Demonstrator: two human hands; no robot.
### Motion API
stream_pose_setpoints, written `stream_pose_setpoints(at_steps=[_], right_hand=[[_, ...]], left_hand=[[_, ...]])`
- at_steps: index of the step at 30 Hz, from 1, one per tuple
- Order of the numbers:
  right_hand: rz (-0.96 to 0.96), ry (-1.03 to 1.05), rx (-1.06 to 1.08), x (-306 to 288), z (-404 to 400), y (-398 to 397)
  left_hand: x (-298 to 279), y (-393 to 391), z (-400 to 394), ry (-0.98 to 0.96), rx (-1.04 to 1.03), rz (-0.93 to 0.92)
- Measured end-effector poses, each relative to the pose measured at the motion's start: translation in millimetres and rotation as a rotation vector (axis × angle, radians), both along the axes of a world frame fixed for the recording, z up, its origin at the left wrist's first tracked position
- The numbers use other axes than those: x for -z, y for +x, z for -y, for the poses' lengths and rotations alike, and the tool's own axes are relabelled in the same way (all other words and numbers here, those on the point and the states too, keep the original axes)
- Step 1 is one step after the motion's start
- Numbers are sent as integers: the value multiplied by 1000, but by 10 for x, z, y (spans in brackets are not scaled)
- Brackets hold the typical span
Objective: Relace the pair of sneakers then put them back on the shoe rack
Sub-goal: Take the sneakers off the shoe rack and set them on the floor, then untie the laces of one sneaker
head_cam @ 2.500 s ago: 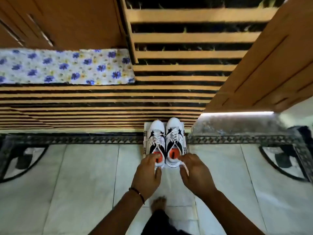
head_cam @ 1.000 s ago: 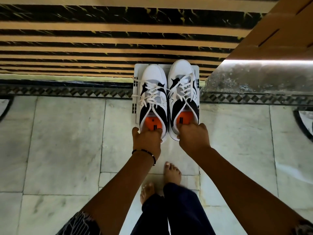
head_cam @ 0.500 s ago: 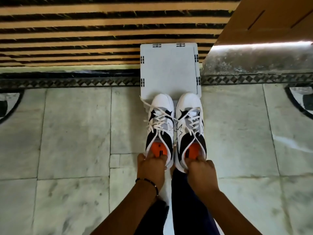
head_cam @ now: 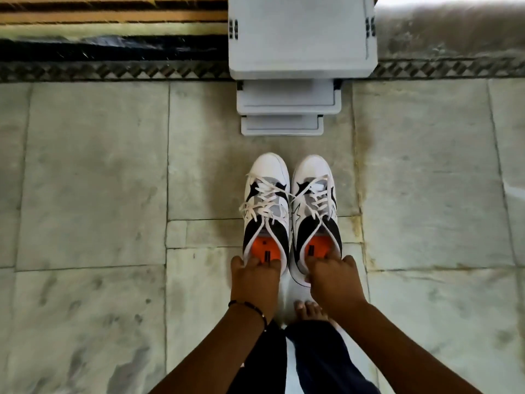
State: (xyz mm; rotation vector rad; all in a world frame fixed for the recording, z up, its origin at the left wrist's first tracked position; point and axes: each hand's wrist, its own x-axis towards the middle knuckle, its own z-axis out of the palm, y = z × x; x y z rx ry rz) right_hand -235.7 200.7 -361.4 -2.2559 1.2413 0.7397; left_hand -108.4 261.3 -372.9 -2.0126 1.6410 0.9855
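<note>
A person holds a pair of white-and-black sneakers by the heels, the left hand (head_cam: 253, 275) gripping the left sneaker (head_cam: 265, 214), the right hand (head_cam: 332, 277) gripping the right sneaker (head_cam: 315, 209). Both sit side by side on the marble floor (head_cam: 99, 180), just short of the white tiered shoe rack (head_cam: 301, 41). The laces appear loose, so relacing and the return seemingly remain.

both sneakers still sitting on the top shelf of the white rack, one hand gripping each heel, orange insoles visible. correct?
Not quite. In the head view the sneakers are off the white rack: the left sneaker and right sneaker are over the marble floor, nearer the person than the rack. The rest holds: left hand and right hand each grip a heel, and the orange insoles show.
</note>
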Motion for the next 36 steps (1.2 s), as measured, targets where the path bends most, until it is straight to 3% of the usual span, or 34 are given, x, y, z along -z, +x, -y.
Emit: stream_pose_setpoints(at_steps=[7,10,13,17,19,28,31,34,36], right_hand=[[42,-111,-134,1230,228,48],[63,-162,-179,1603,342,29],[98,-120,-211,1789,416,1],[159,-83,-267,1983,461,-89],[201,-175,-291,1975,434,-77],[76,-37,-285,1913,406,-265],[86,17,-368,1917,414,-272],[20,98,-403,1779,463,-259],[24,34,-516,1610,541,-251]], left_hand=[[1199,29,209,-48,41,33],[1465,102,366,-257,149,178],[1866,83,340,-198,259,42],[2214,118,298,-317,439,-9],[2234,134,288,-246,427,-57],[2026,-7,415,-336,508,68],[2012,33,450,-147,561,-24],[1890,128,488,-304,691,3],[1837,190,509,-415,728,-18]])
